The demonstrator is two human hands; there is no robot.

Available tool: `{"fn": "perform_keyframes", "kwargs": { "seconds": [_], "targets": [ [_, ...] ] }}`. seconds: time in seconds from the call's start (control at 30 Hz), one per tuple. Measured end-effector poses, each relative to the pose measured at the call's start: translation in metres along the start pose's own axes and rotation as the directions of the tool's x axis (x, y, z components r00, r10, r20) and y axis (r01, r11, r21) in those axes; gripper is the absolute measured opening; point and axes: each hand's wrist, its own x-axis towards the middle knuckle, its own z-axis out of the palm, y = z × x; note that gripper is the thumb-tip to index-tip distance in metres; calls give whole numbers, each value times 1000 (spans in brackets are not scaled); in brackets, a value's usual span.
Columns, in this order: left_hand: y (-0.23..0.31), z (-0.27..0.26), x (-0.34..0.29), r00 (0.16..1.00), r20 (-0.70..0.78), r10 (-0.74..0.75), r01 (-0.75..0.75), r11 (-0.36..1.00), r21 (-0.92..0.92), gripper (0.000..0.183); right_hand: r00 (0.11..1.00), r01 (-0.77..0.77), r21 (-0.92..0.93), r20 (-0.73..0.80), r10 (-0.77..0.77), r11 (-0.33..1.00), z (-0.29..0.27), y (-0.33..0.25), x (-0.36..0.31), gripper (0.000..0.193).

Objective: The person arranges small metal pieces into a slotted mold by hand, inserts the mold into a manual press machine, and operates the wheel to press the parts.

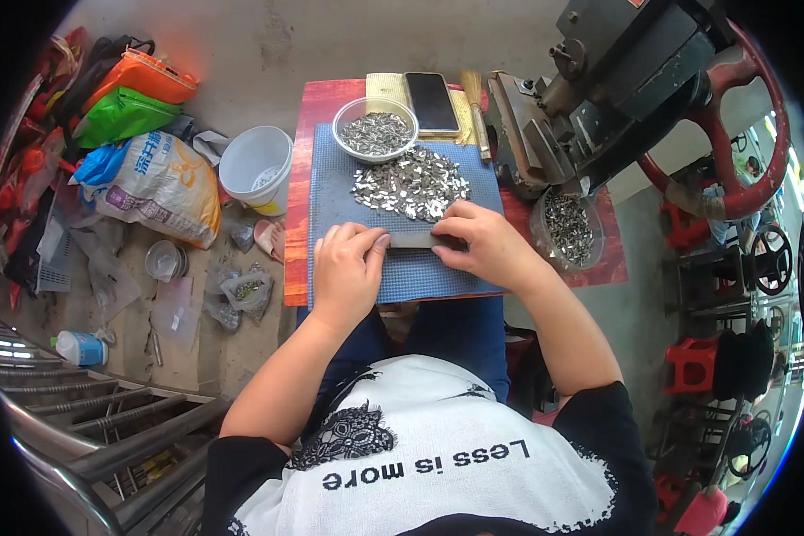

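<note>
Both ends of a grey bar [411, 240] are in my fingers [359, 238], and it lies crosswise between them. My left hand [341, 268] has its fingers bent and drawn together, the thumb resting at the bar's left end with next to no gap; my right hand [493, 243] curls round the other end, fingers on the far side and thumb on the near side, parted by little more than the bar's breadth. How hard either one grips, I cannot tell. Beneath my fingers is a blue mesh-patterned mat [330, 196], laid on a red tabletop [297, 210]. Just ahead of my fingertips spreads a loose heap of small silvery metal pieces [411, 183], and beyond it, a little to the left, stands a round bowl [338, 130] of similar pieces. Farther ahead, a dark-screened phone [431, 103] lies on a yellow cloth [386, 87], with a brush [473, 89] just right of it. To the right of my right fingers, a clear tub [597, 234] holds more metal bits, near a dark machine [639, 98] with a red handwheel [746, 204]. Well off to the left of my left fingers stands a white bucket [241, 161], and past it slumps a printed sack [165, 192] beside a green bag [125, 116] and an orange bag [147, 80].
</note>
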Motion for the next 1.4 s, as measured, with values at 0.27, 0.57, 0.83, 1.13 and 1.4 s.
{"fn": "perform_keyframes", "kwargs": {
  "seconds": [0.27,0.57,0.83,1.13,1.4],
  "targets": [
    [3,-5,6,996,82,-43,42,999,7,17,999,-35,24,27,34,999,-2,-7,4,25],
    [18,-9,29,942,337,12,8,998,-58,21,999,-13,26,52,12,1000,-14,0,-10,20],
    [96,62,131,935,237,262,-164,916,-365,108,728,-434,-35,-603,328,900,-108,24,-9,24],
    [118,139,157,941,158,300,-208,878,-430,126,739,-525,-211,-594,319,824,-111,46,-12,26],
    [124,140,150,951,82,297,-256,909,-328,125,657,-516,-36,-658,368,856,-127,98,-26,26]
  ]
}}
